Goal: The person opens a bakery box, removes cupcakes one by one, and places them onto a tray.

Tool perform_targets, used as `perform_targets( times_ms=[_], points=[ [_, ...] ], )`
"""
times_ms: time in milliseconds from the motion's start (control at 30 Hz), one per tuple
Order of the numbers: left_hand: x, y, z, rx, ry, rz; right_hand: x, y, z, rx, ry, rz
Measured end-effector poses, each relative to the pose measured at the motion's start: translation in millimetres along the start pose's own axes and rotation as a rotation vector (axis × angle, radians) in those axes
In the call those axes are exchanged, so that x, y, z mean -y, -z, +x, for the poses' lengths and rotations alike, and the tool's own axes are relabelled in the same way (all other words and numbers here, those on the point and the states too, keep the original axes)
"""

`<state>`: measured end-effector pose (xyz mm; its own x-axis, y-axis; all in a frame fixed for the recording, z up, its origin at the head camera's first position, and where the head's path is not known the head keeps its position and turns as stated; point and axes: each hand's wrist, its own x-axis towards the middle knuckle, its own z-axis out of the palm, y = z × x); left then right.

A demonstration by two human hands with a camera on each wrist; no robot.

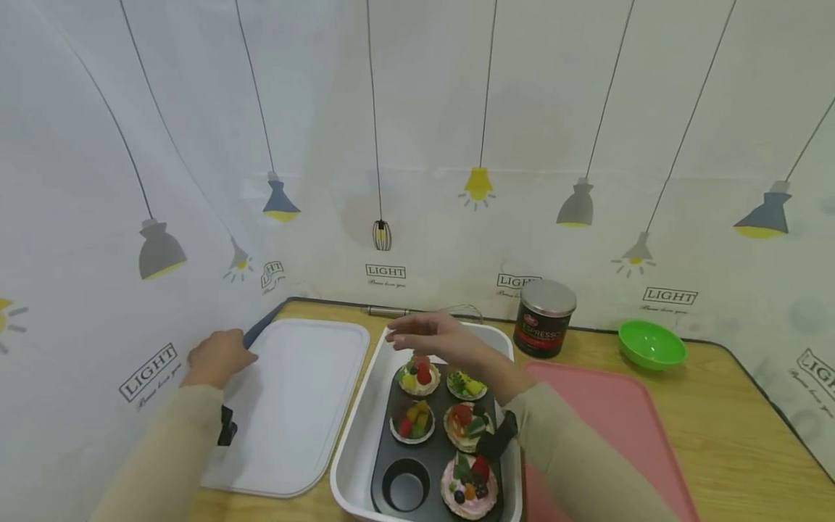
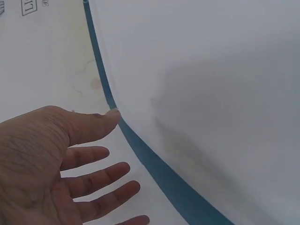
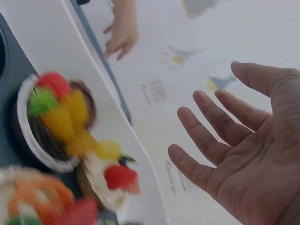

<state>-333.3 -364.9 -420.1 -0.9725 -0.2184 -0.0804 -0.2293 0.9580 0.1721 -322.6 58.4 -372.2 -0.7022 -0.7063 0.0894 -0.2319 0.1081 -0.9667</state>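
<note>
My left hand (image 1: 218, 355) is at the left edge of a white rounded board (image 1: 300, 406). In the left wrist view its fingers are spread, and the thumb tip (image 2: 112, 117) overlaps the edge of the white surface. Held over the far part of a white bin (image 1: 355, 442), my right hand (image 1: 440, 337) has its fingers extended and holds nothing. In the bin lies a dark muffin tin (image 1: 437, 449). Several fruit-topped cupcakes, such as a pink-creamed one (image 1: 470, 489) and one with yellow and red fruit (image 3: 65, 117), sit in its cups; the near-left cup (image 1: 406, 484) is bare.
Right of the bin lies a pink board (image 1: 607, 413), partly under my right sleeve. Behind it stand a dark espresso tin (image 1: 543, 322) with a silver lid and a green bowl (image 1: 652, 344). A whisk (image 1: 388, 312) lies behind the bin, by the lamp-patterned wall covering (image 1: 430, 109).
</note>
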Motion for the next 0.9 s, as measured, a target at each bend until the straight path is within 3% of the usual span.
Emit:
perform_targets(
  times_ms=[167,333,500,733,900],
  points=[
    [-20.9,9.1,5.1,0.040,-0.034,-0.094,0,23,-16.5,-0.042,0.002,-0.049],
    [-37.8,11.7,7.0,0.087,-0.159,-0.156,-4,32,-29.2,-0.036,0.032,-0.069],
    [-51.7,12.4,5.8,0.093,-0.268,-0.147,-7,34,-49.0,-0.012,-0.006,-0.052],
    [-73.1,9.2,6.2,0.137,-0.195,-0.117,-14,28,-79.0,0.076,-0.002,-0.085],
    [-98.3,-0.7,8.8,0.109,-0.274,-0.160,-18,22,-104.5,0.117,-0.057,-0.091]
  ],
)
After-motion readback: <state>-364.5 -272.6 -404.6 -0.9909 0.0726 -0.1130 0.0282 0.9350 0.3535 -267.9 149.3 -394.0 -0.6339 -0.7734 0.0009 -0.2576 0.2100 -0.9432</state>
